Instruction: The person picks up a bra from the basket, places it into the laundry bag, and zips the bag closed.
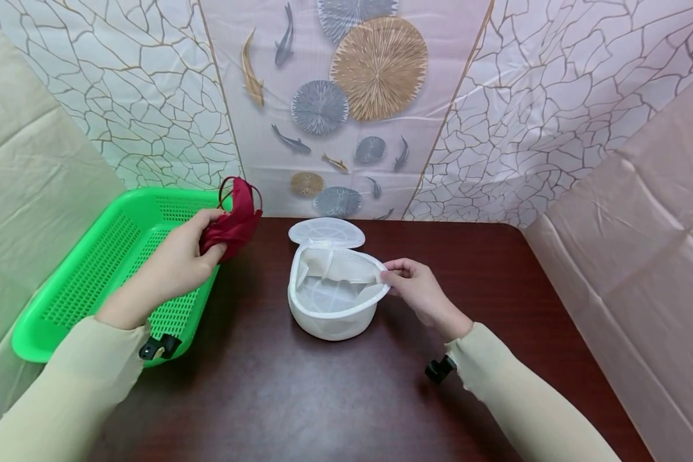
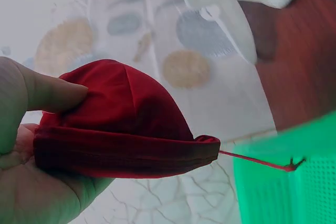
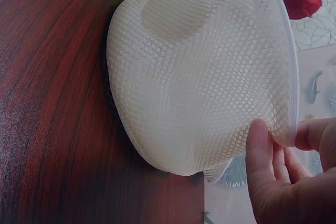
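Note:
My left hand grips a soft dark red cloth item between thumb and fingers, held up over the right side of the green basket. Thin red cord loops stick out from the cloth. In the left wrist view the red cloth has a folded hem, and a knotted cord trails from one end. My right hand pinches the rim of a white mesh laundry bag, which stands on the table with its lid tipped back. A zip runs along the rim of the mesh bag.
A green plastic basket with slotted walls stands at the left, beside the side wall. The dark brown table ends at a patterned back cloth. Pale cloth walls close off the left and right sides.

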Action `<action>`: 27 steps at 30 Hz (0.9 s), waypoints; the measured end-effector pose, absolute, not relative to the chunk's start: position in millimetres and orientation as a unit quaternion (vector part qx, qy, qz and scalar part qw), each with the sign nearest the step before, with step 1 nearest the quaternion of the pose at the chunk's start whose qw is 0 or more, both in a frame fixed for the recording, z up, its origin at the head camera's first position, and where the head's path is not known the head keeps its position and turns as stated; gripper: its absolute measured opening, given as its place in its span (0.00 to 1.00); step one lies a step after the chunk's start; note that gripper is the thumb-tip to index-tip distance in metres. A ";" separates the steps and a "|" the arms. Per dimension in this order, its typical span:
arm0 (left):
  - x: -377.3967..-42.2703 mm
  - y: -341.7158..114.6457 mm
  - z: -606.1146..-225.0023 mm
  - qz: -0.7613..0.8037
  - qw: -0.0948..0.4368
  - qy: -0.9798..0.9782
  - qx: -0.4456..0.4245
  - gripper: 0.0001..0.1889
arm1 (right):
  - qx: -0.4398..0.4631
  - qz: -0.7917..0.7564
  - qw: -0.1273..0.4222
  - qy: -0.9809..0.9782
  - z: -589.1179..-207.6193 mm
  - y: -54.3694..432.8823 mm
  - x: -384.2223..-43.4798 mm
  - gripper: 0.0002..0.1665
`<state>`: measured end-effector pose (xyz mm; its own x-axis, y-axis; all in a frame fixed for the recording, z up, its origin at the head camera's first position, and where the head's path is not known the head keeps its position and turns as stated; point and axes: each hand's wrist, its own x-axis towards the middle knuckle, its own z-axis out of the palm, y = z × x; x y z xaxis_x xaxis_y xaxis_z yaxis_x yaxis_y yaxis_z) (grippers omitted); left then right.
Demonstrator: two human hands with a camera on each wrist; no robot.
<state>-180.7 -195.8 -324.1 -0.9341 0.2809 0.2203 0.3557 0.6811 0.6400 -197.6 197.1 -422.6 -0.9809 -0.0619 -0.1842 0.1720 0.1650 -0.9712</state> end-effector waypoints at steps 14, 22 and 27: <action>-162.4 -149.6 -327.9 -0.403 0.113 -0.871 -0.258 0.25 | 0.040 -0.639 0.090 0.763 -420.6 194.6 -195.9 0.16; -159.7 -124.5 -345.2 -0.445 0.159 -0.833 -0.289 0.23 | 0.031 -0.646 0.092 0.757 -422.5 191.4 -194.9 0.15; -161.9 -106.3 -360.9 -0.491 0.175 -0.796 -0.307 0.24 | 0.024 -0.650 0.086 0.755 -422.2 189.2 -194.4 0.15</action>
<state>-161.9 -106.3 -360.9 -0.7506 0.3171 0.5797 0.6603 0.3289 0.6751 -194.4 189.2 -422.2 -0.9838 -0.0754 -0.1624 0.1494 0.1543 -0.9767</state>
